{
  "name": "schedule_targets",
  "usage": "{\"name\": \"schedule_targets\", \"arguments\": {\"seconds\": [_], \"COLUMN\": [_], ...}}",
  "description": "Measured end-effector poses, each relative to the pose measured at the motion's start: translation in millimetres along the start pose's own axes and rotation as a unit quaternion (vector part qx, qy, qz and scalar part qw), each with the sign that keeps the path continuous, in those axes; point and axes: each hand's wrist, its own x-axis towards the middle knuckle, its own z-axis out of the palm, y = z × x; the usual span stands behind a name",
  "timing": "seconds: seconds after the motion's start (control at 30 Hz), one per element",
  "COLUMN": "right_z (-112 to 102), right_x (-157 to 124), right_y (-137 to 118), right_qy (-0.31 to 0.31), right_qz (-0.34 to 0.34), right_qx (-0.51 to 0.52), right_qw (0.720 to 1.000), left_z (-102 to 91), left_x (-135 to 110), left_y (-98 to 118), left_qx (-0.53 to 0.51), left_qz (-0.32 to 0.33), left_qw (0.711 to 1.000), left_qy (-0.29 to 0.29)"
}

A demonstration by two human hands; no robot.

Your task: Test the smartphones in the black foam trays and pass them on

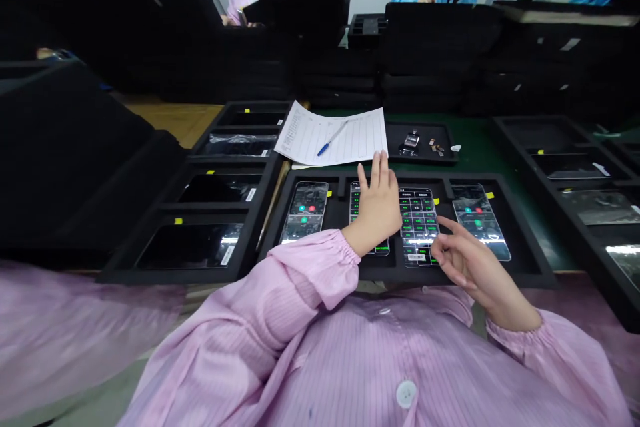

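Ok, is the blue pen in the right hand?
No, the blue pen lies on the printed sheet, while the right hand is beside a smartphone.

smock (pixel 380 360): pink, fine stripes | tray (pixel 525 274): black | phone screen (pixel 419 220): green grid | pen (pixel 325 147): blue | tag (pixel 490 195): yellow

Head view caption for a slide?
Left hand over a smartphone, right hand beside another smartphone, in a black foam tray.

The left hand (pixel 375 210) hides most of one smartphone (pixel 355 204).
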Motion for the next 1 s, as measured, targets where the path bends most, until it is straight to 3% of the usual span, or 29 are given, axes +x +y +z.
{"name": "schedule_targets", "arguments": {"seconds": [0.3, 0.4, 0.43, 0.47, 0.57, 0.6, 0.67, 0.77, 0.9, 1.0], "right_z": [9.7, -1.4, -9.8, -20.1, -53.4, -61.8, -69.3, -56.5, -20.8, -2.5], "right_x": [-5.2, -5.7, -4.1, -1.7, 9.0, 12.6, 17.7, 18.8, 18.4, 22.0], "right_y": [-6.0, -12.0, -13.7, -15.0, -15.0, -13.6, -10.1, -6.1, -3.4, -1.1], "right_qy": [0.017, 0.075, 0.123, 0.178, 0.275, 0.277, 0.268, 0.266, 0.153, 0.102], "right_qz": [0.005, -0.084, -0.140, -0.199, -0.305, -0.314, -0.315, -0.330, -0.362, -0.357], "right_qx": [-0.015, -0.152, -0.235, -0.326, -0.533, -0.570, -0.610, -0.615, -0.603, -0.620], "right_qw": [1.000, 0.982, 0.954, 0.907, 0.740, 0.707, 0.676, 0.665, 0.694, 0.692], "left_z": [7.9, 6.9, 7.0, 7.3, 8.6, 8.9, 8.9, 8.0, 8.5, 9.4], "left_x": [-3.6, -2.3, -2.0, -1.7, -1.2, -1.0, -0.9, -1.2, -2.7, -1.3], "left_y": [-11.5, -11.9, -12.1, -12.3, -12.2, -11.9, -11.4, -11.2, -10.0, -7.2], "left_qx": [-0.042, -0.053, -0.053, -0.053, -0.058, -0.060, -0.060, -0.056, -0.065, -0.075], "left_qz": [-0.018, -0.040, -0.044, -0.046, -0.046, -0.047, -0.050, -0.048, -0.049, -0.054], "left_qw": [0.998, 0.997, 0.997, 0.997, 0.996, 0.996, 0.996, 0.996, 0.995, 0.995], "left_qy": [-0.041, -0.048, -0.047, -0.045, -0.040, -0.040, -0.040, -0.041, -0.049, -0.042]}}
